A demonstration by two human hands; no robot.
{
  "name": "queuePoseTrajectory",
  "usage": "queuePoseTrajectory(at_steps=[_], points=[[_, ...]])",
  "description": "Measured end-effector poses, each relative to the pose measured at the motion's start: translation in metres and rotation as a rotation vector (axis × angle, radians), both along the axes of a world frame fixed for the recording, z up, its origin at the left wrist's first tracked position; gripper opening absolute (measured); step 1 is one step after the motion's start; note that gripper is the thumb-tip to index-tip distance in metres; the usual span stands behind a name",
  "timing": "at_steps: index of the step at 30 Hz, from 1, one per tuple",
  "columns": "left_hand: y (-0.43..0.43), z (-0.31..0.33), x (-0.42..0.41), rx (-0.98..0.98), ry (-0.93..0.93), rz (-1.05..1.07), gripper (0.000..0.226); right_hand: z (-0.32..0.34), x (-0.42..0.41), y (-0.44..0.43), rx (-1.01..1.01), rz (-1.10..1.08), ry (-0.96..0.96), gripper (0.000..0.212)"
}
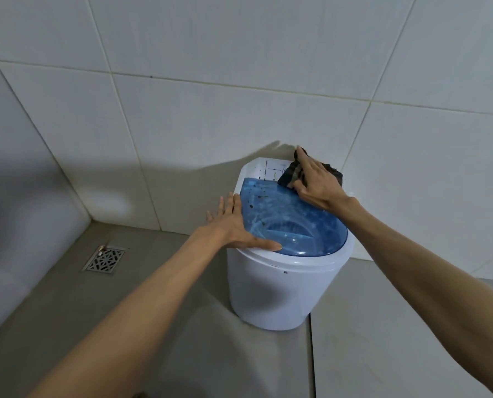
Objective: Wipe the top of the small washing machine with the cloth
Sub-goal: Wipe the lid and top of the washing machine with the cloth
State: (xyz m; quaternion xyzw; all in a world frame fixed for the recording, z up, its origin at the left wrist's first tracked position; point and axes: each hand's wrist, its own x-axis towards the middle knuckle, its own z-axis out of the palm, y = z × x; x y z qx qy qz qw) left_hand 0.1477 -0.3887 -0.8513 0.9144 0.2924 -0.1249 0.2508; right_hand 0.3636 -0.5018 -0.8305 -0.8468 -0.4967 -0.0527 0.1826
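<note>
Against a wall of pale tiles (239,67), on a grey tiled floor (182,326) with a metal drain grate (105,259) at left, stands the small white washing machine (279,288), upright, its blue lid (285,222) facing up. The left hand (233,225) lies flat, fingers spread, on the lid's left edge. The right hand (317,179) presses the dark cloth (292,173) onto the rear control panel, fingers extended over it.

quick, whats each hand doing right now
Left hand: open, flat against the left rim of the washer, holding nothing.
Right hand: pressing the cloth on the washer's back panel.
</note>
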Motion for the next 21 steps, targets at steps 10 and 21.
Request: queuePoseTrajectory(at_steps=[10, 21], points=[[0.002, -0.003, 0.001, -0.024, -0.003, -0.004, 0.161, -0.006, -0.012, 0.055, -0.135, -0.318, 0.012, 0.045], [-0.002, -0.002, 0.000, -0.027, -0.009, 0.005, 0.159, -0.011, -0.024, 0.082, -0.168, -0.469, -0.025, 0.046]])
